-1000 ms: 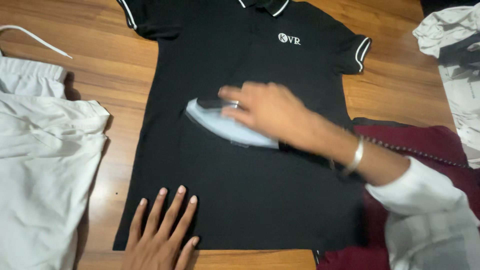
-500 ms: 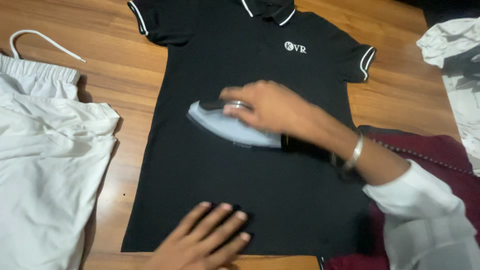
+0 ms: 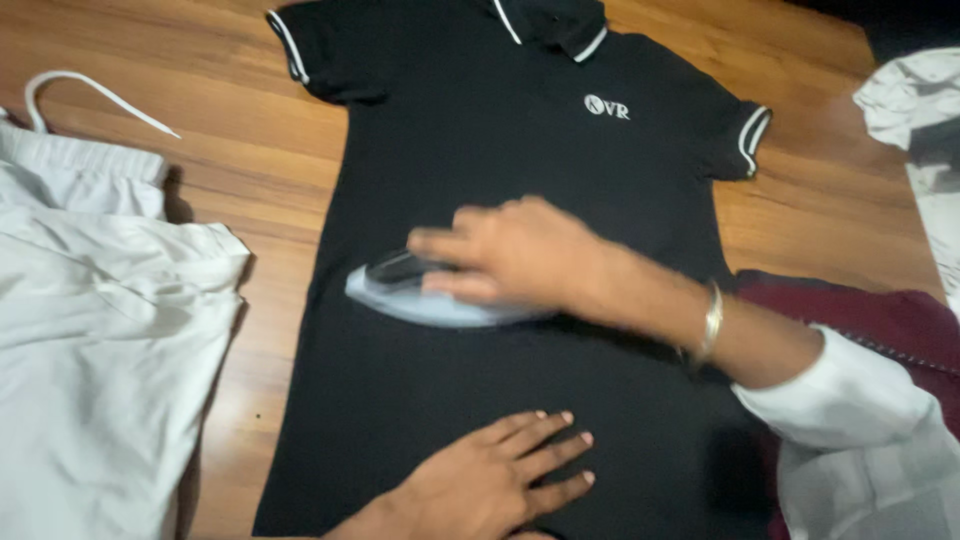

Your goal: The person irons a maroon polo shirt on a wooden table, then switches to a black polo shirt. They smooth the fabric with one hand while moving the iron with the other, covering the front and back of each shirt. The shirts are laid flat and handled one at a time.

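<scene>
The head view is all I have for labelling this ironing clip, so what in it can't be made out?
- Pale grey clothes iron: handle and rear hidden under the right hand; motion blur smears its outline.
- Black polo shirt with white trim: hem cut off by the bottom edge, part covered by the left hand.
- White garments: cut off by the left edge.
- Maroon cloth: mostly under the white sleeve.

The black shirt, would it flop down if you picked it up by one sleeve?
Probably yes. The black shirt lies flat and thin on the wooden floor, so it looks like soft, floppy cloth. It may also slide or bunch when pushed: the left hand presses it flat while the right hand holds the iron on it.
</scene>
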